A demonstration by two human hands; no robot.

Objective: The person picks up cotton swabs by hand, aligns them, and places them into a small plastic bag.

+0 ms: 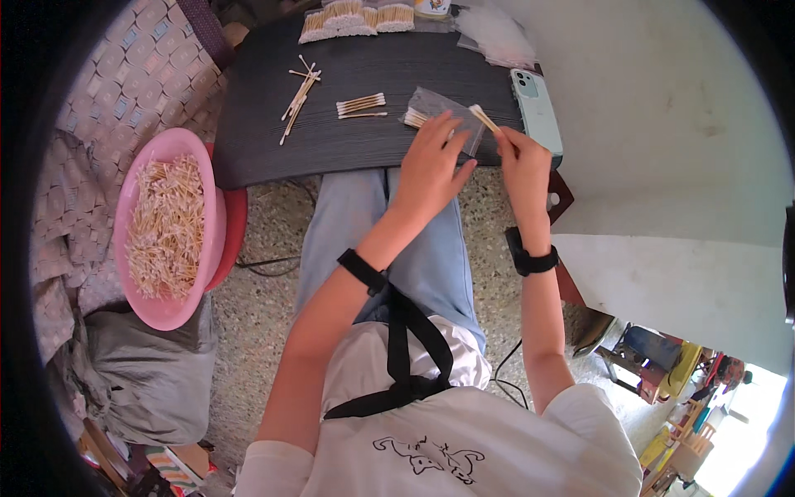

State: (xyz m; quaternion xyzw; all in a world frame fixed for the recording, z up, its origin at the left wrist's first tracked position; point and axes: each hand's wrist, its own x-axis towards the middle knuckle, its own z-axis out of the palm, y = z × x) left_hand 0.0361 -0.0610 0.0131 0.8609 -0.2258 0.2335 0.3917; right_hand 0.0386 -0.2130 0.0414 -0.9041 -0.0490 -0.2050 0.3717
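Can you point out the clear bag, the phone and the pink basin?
Clear bag [434,98], head view: on its upper part.
Phone [537,108], head view: middle of its back.
Pink basin [168,313], head view: bare inner wall, at the lower end.

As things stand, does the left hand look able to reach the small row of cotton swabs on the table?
Probably yes: the row of cotton swabs lies uncovered just left of the left hand, with bare dark tabletop between them.
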